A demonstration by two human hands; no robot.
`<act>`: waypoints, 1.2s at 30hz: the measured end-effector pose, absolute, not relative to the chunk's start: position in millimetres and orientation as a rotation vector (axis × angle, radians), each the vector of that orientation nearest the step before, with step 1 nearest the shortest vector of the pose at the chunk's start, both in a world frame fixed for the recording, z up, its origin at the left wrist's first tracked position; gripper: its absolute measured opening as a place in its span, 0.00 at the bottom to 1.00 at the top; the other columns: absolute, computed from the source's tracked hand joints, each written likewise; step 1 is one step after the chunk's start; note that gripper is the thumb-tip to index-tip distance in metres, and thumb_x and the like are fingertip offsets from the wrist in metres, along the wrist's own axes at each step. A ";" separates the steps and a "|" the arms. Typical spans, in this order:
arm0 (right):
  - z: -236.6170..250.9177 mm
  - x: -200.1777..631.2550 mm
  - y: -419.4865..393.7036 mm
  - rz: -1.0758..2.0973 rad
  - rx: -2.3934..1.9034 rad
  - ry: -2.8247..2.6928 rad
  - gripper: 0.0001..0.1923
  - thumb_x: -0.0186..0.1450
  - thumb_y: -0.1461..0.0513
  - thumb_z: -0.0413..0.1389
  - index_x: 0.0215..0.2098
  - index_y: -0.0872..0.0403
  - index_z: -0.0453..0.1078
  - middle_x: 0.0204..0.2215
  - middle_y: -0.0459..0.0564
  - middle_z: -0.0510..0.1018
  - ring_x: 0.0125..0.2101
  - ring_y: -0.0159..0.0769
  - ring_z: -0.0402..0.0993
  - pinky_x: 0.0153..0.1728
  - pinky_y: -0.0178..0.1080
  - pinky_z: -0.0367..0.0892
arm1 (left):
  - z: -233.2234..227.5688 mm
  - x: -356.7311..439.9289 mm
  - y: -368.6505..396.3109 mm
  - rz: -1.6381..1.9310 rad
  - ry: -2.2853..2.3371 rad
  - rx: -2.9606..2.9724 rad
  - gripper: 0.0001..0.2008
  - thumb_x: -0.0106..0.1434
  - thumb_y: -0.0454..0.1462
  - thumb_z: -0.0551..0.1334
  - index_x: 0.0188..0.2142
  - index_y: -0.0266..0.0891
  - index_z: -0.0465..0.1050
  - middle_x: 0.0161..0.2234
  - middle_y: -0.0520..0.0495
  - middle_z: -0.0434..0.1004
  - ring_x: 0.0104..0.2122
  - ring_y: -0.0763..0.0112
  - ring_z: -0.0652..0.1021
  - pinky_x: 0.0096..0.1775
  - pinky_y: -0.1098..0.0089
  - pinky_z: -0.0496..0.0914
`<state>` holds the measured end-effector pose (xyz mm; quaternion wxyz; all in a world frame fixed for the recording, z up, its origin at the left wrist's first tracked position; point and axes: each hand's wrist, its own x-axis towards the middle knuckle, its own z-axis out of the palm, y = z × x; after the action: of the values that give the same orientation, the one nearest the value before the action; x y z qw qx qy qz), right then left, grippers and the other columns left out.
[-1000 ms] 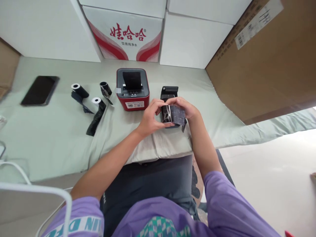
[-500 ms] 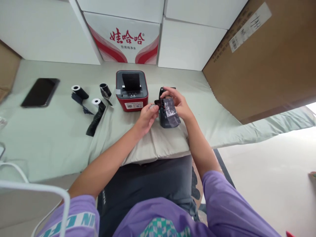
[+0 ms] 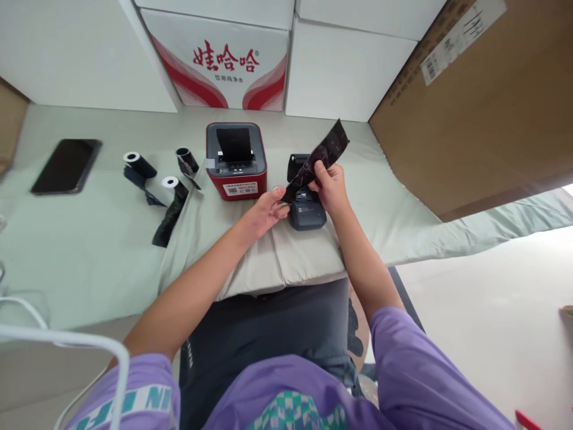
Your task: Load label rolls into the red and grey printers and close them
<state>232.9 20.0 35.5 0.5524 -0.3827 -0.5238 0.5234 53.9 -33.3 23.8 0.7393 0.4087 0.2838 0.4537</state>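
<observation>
A glossy black paper strip (image 3: 330, 145) stretches slantwise between my two hands, its free end pointing up and to the right. My left hand (image 3: 265, 213) is closed on the strip's lower end, where a bit of white shows at the fingertips. Thumb on top, my right hand (image 3: 332, 186) pinches the strip around its middle. Beneath it sits a small dark printer (image 3: 308, 217) with its lid (image 3: 296, 163) raised; the strip and fingers hide part of its inside. Just left stands a larger red and black printer (image 3: 244, 173) with black paper (image 3: 234, 145) coming out of its top.
Several small rolls of black paper, including one with a white core (image 3: 170, 182), lie left of the red printer, near a black phone (image 3: 67, 166). White boxes (image 3: 349, 71) line the back. A big brown carton (image 3: 492, 119) leans in from the right. A white cable (image 3: 27, 307) is at lower left.
The black strip has been lifted off the small printer and drawn out up and to the right by my right hand. The printer's front part is now uncovered.
</observation>
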 end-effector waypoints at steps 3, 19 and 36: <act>35.0 236.4 21.2 1.322 -0.917 -1.256 0.30 0.62 0.36 0.62 0.29 0.49 0.58 0.15 0.34 0.56 0.12 0.22 0.52 0.13 0.31 0.44 | 24.3 45.9 -27.6 0.930 0.634 0.912 0.33 0.51 0.65 0.72 0.23 0.42 0.60 0.18 0.59 0.51 0.17 0.81 0.54 0.23 0.69 0.60; 36.8 267.3 31.2 1.427 -0.624 -1.250 0.27 0.56 0.40 0.68 0.37 0.50 0.68 0.28 0.41 0.79 0.13 0.22 0.56 0.12 0.31 0.48 | 30.7 34.2 -20.9 0.937 0.751 1.163 0.22 0.49 0.52 0.77 0.35 0.38 0.80 0.22 0.56 0.62 0.21 0.80 0.59 0.25 0.72 0.56; 35.3 294.5 38.7 1.378 -0.732 -1.158 0.23 0.65 0.40 0.59 0.35 0.49 0.65 0.29 0.41 0.80 0.12 0.20 0.44 0.12 0.32 0.46 | 90.6 66.8 44.2 0.312 0.840 2.006 0.25 0.45 0.40 0.74 0.46 0.42 0.84 0.31 0.51 0.79 0.33 0.63 0.78 0.38 0.69 0.69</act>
<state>294.5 38.7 35.3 0.5641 -0.3111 -0.4923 0.5854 66.8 44.2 90.6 0.4548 0.8132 0.3403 0.1264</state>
